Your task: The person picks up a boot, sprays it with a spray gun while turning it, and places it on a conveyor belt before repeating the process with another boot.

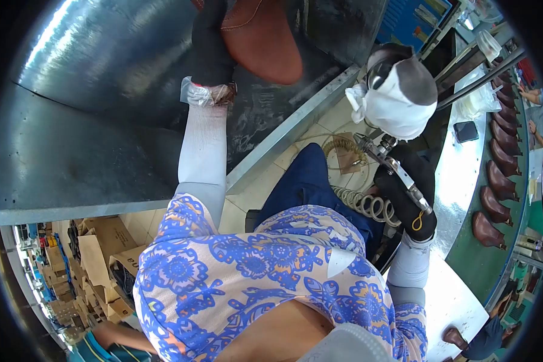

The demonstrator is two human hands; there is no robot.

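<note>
At the top, my left hand (212,48) in a black glove holds a reddish-brown leather shoe (265,45), its rounded toe pointing down to the right. The frame's edge cuts off part of the shoe, and my left fingers are mostly hidden. My right hand (407,190), also black-gloved, is wrapped around a metal spray gun (397,168). On top of the gun sits a cup (398,99) wrapped in white cloth. A yellow loop hangs at the gun's handle. The gun is apart from the shoe, to its lower right.
A dark metal booth (90,154) surrounds my left arm. A coiled air hose (368,204) hangs beside my leg. On the right, several brown shoes (499,181) line a green conveyor (464,253), near a black phone (466,131). Cardboard boxes (96,256) stand lower left; other people are nearby.
</note>
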